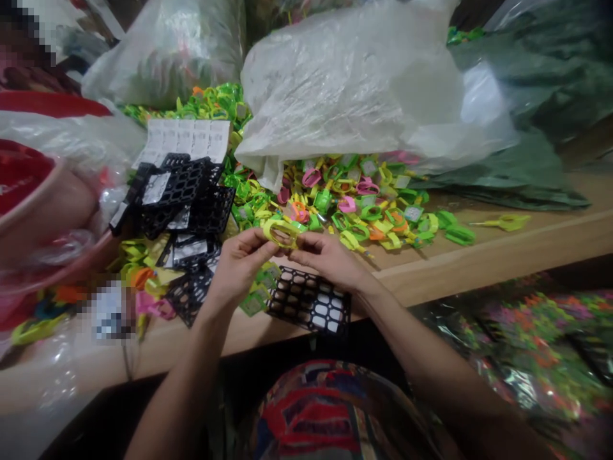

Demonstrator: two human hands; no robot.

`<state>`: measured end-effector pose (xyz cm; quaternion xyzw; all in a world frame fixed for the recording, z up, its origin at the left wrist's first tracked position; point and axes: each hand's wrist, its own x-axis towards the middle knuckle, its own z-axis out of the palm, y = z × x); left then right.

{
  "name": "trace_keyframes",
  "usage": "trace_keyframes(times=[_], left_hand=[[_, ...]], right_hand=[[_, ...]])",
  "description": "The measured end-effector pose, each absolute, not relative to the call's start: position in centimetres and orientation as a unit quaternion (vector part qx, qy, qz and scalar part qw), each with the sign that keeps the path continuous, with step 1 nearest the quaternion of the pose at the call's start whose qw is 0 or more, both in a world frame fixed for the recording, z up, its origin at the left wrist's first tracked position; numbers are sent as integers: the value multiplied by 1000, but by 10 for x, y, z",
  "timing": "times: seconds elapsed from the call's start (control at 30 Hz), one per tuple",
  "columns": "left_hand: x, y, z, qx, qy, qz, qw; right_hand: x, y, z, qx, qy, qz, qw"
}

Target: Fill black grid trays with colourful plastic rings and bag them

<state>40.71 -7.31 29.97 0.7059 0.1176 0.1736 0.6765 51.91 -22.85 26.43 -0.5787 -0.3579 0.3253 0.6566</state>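
Observation:
Both hands meet over the table edge around a small yellow ring-shaped plastic piece (280,225); its exact kind I cannot make out. My left hand (242,259) pinches its left side between thumb and fingers. On its right side, the fingers of my right hand (330,255) are closed, with thumb and index at the ring. Just below lies a black grid tray (299,294) with pale ovals showing through its holes and white rectangles at its right. Green pieces with square faces (258,294) lie by its left side. Behind the hands spreads a pile of similar green, yellow, orange and pink pieces (373,211).
Stacked black grids (182,191) with white labels and a printed sheet (186,137) lie at left. Pink tubs (52,211) stand beyond them. Large clear plastic bags (345,83) cover the back. A thin-pointed yellow-handled item (510,222) lies right; bagged colourful pieces (541,345) sit below the table.

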Motion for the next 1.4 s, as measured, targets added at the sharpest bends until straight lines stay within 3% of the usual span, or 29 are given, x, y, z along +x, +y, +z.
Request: trace_keyframes(times=[0.2,0.4,0.7,0.93,1.07,1.17,1.27,1.33,1.4], left_hand=[[383,-65,297,788,201,181,554],[356,-70,271,859,183,83,471],[358,-85,258,903,149,170,366],[360,-84,253,933,84,137,322],[355,-77,253,927,102,169,318],[353,-74,251,925,108,177,319],[354,-74,251,924,108,181,320],[353,-73,252,918,110,191,329],[349,-72,252,906,115,205,353]], right_hand=[[523,-213,222,-645,-356,274,618],[519,-197,181,-661,-381,295,575],[508,-199,158,-718,-496,136,469],[508,-202,180,-720,-549,128,405],[538,-248,209,-787,-479,26,387],[565,-295,213,-883,-369,-46,288],[581,-329,200,-930,-304,-23,205],[580,-338,192,-931,-299,0,207],[571,-336,191,-913,-306,6,270]])
